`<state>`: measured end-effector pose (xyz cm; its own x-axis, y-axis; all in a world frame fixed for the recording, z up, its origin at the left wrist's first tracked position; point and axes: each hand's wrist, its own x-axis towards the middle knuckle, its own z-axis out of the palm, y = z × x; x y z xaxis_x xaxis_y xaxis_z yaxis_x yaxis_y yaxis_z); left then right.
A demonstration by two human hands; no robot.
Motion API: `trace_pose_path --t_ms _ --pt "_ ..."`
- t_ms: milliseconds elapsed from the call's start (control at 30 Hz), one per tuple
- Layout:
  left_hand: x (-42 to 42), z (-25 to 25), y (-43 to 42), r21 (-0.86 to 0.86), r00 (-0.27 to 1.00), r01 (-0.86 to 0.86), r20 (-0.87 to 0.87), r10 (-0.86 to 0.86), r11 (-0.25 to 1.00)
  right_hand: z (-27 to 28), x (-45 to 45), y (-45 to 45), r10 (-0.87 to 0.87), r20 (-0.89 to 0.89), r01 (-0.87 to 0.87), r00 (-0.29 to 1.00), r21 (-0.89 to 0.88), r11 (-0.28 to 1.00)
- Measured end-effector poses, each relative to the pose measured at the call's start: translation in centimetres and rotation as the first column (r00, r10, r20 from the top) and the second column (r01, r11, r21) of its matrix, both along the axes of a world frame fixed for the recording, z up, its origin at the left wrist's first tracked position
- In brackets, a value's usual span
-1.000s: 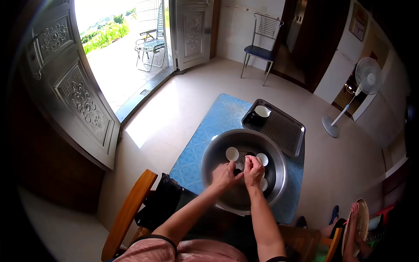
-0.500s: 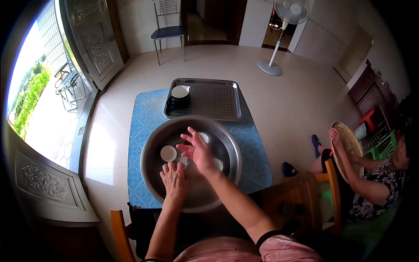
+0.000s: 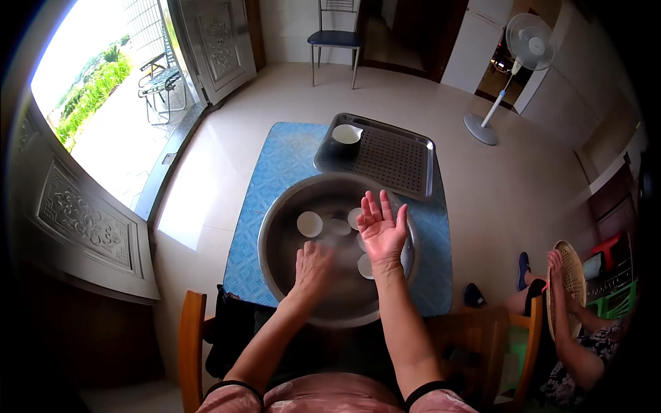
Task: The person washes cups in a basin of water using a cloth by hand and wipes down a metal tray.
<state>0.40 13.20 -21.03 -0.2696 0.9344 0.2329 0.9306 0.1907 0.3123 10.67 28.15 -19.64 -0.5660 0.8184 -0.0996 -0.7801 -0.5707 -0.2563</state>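
A wide metal basin stands on the blue-covered table, with several small white cups inside; one white cup lies at the left and another white cup at the right. My left hand is low inside the basin, its fingers pointing down and smeared by motion, so its grip does not show. Over the basin's right side my right hand is raised palm up, fingers apart, holding nothing. It partly hides a white cup behind it.
A perforated metal tray at the table's back holds a dark pot with a white interior. A person with a woven basket sits at the right. Wooden chair parts flank me. A fan and chair stand beyond.
The view has swung left, so the table and basin appear further right. My right hand has turned palm up. My left hand has moved in the basin and is blurred.
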Motion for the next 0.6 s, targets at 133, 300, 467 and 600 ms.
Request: trace_pose_path --t_ms 133,300,467,600 --pt "0.7 1.8 -0.3 -0.029 0.998 -0.009 0.055 0.011 1.0 -1.4 -0.4 0.3 0.07 0.253 -0.08 0.965 0.032 0.996" --pt "0.5 1.0 -0.5 0.018 0.998 0.048 0.039 -0.049 0.999 -0.8 -1.0 -0.9 0.153 0.481 -0.194 0.863 0.037 0.98" --pt "0.5 0.9 -0.4 -0.103 0.998 0.065 0.023 -0.063 0.993 -2.0 -1.1 -1.0 0.227 0.505 -0.29 0.833 0.049 0.956" --pt "0.8 1.6 -0.5 -0.133 0.998 0.05 0.028 -0.047 0.99 -1.7 -1.0 -1.2 0.23 0.569 -0.316 0.79 0.056 0.947"
